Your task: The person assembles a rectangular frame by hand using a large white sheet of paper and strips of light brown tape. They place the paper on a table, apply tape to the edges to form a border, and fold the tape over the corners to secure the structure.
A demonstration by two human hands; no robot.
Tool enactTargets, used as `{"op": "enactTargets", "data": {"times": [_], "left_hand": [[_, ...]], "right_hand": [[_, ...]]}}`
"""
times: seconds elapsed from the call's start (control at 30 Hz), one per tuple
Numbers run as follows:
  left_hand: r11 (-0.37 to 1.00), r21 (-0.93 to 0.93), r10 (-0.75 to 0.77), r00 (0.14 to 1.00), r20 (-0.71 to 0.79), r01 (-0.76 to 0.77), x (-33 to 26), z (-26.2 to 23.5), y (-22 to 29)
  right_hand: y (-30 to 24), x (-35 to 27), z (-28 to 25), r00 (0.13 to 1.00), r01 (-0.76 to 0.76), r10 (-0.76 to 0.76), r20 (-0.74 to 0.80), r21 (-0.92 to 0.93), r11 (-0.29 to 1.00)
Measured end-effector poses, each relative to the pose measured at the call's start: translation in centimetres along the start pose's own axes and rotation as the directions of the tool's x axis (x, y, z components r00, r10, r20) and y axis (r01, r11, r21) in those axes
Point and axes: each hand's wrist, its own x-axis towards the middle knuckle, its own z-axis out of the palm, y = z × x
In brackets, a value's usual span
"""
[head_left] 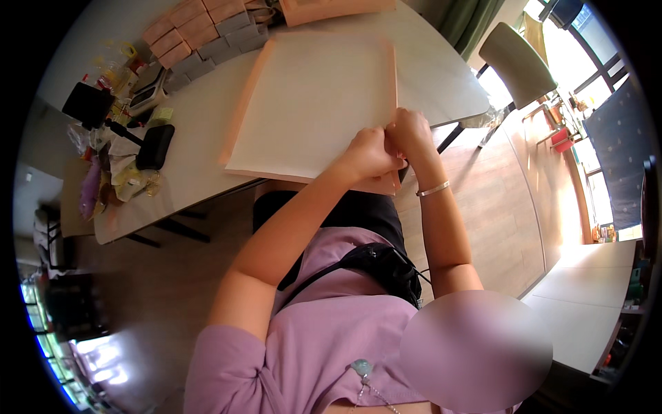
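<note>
A large white sheet with pink-orange edge strips [314, 103] lies over the table, its near edge reaching the table's front edge. Both hands meet at its right edge, close to the near right corner. My left hand [372, 153] is closed, with fingers bent at the strip. Right beside it, my right hand [412, 134] is also closed, pinching the same strip from the outer side. The fingertips are partly hidden behind the knuckles, so the exact grip is unclear. Below the hands, a short end of the strip hangs past the corner.
Small pink and grey boxes [200, 31] stand stacked at the back left of the white table [189, 148]. A black stand [156, 146] and a cluttered heap of packets [127, 172] sit at the left. A chair [517, 62] is at the far right, a white cabinet [586, 290] at the near right.
</note>
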Motion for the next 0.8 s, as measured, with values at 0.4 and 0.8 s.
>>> {"op": "enactTargets", "data": {"times": [0.4, 0.8], "left_hand": [[0.994, -0.109, 0.027, 0.992, 0.123, -0.013, 2.3, -0.2, -0.9], [0.951, -0.26, -0.127, 0.979, 0.159, 0.166, 4.0, -0.7, 0.1]], "right_hand": [[1.5, -3.8, -2.3, 0.981, -0.059, -0.048, 0.19, 0.52, 0.852], [2.0, -4.2, -3.6, 0.979, -0.057, -0.052, 0.198, 0.511, 0.858]]}}
